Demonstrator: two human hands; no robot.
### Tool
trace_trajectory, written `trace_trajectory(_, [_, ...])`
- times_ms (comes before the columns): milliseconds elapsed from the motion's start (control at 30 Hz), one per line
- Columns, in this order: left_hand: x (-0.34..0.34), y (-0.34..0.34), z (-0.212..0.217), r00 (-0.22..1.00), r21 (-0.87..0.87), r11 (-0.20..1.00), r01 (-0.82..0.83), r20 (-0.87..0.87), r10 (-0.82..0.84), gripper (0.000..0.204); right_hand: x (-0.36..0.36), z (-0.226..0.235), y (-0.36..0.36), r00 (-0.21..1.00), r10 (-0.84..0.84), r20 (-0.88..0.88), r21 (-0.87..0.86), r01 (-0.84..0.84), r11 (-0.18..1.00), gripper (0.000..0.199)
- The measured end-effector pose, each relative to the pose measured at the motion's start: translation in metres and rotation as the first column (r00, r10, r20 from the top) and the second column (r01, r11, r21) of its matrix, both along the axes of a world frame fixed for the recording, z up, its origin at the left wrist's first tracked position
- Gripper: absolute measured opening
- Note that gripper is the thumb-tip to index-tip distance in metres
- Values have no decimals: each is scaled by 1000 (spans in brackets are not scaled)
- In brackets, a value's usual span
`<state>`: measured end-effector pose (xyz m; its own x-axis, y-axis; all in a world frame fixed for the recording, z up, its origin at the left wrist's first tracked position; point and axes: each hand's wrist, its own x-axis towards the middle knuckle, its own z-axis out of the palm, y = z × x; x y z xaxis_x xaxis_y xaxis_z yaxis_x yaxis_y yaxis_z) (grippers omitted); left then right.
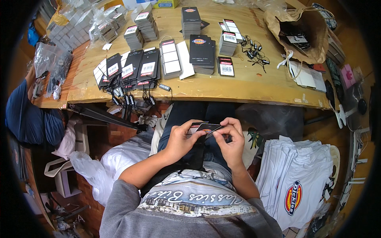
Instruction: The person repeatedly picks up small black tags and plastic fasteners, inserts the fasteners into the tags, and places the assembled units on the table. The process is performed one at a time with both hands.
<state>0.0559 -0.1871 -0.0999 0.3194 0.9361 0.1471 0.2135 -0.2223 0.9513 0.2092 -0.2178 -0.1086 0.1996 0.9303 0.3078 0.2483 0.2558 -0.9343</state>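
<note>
Black hang tags [206,128] pinched over the lap, near the table edge. Left hand [181,139] curled, thumb and fingers clamping the small stack; right hand [231,142] nipping its right end. Beyond: wooden table [254,85] crowded with tag stacks [137,67]. Right: folded white shirts [295,178]. Left: white plastic bags [115,162].

The one view comes from a wide fisheye camera worn on the person's head, looking steeply down over the chest and lap and forward to the wooden tabletop [246,85], whose front edge bends with the lens. It sits close to the hands, which meet near the middle of the picture, the forearms entering from the lower edge. The picture's rim is a dark ring, and no second view shares the scene.
</note>
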Motion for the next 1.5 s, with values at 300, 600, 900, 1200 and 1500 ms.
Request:
trace_trajectory(300, [-1, -2, 8, 997, 186, 981, 50, -64, -38, 24, -4, 1, 3, 996, 72, -54, 77, -68, 995, 9])
trace_trajectory(600, [0, -1, 10, 988, 332, 935, 124, -129, -85, 22, -4, -11, 6, 946, 150, -287, -20, -163, 986, 10])
trace_trajectory(900, [-1, -4, 16, 994, 4, 998, -70, 81, 69, 20, -8, 12, 2, 987, 24, 157, 177, -52, 983, 13])
trace_trajectory(1200, [-2, -3, 18, 999, 347, 938, -15, 40, 1, 22, -10, 15, 0, 994, -16, 111, 219, -8, 976, 14])
trace_trajectory(1500, [-4, -9, 23, 999, 405, 914, 38, -30, -28, 25, -11, 17, -1, 998, -3, 68, 237, -13, 971, 13])
